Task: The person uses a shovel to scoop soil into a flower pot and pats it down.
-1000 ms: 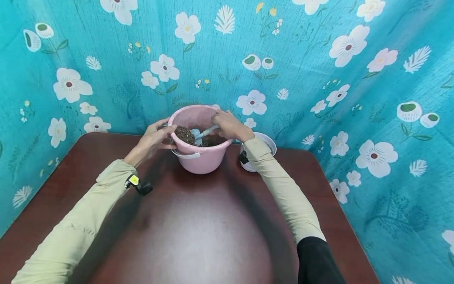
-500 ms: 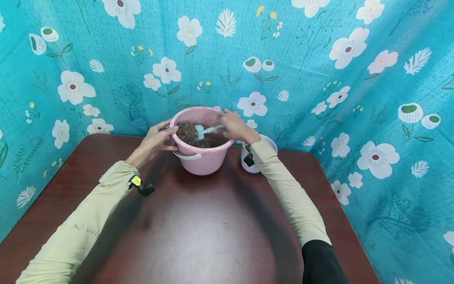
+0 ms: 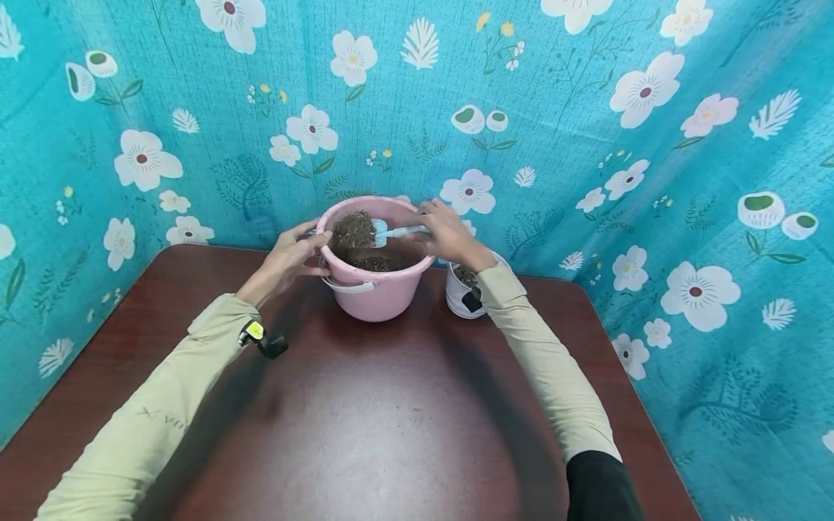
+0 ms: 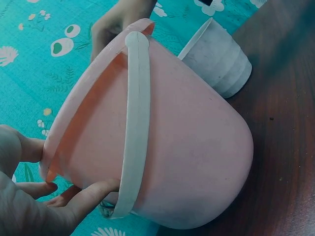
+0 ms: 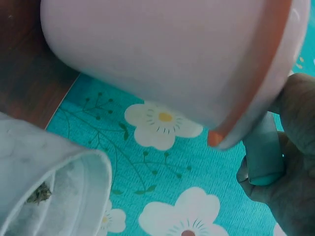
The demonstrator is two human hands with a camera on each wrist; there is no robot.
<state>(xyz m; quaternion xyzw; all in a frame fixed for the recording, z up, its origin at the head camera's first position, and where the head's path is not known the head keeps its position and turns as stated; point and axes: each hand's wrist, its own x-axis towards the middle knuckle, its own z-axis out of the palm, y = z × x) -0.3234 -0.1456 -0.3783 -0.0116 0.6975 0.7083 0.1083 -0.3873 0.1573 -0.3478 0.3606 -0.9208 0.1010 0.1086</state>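
Note:
A pink bucket [image 3: 378, 300] with a white handle [image 4: 135, 113] stands on the table, dark soil [image 3: 374, 263] inside it. At its left side my left hand [image 3: 287, 257] grips the rim, and in the left wrist view a finger reaches the handle. My right hand [image 3: 449, 230], over the right rim, holds a light blue trowel [image 3: 381, 233] by its grip. Against the trowel's blade, inside the bucket's mouth, is a brown clump of soil [image 3: 354, 230]. The grip's end [image 5: 265, 157] shows among my right fingers in the right wrist view; the blade is hidden there.
A white pot [image 3: 460, 298] with some soil in it stands right of the bucket, partly behind my right forearm. A teal flowered curtain [image 3: 404, 94] hangs behind the dark red-brown table [image 3: 365, 405].
My right hand has drawn slightly right, and the trowel has come nearer to level. The soil clump has risen within the bucket. My left hand keeps its hold on the rim.

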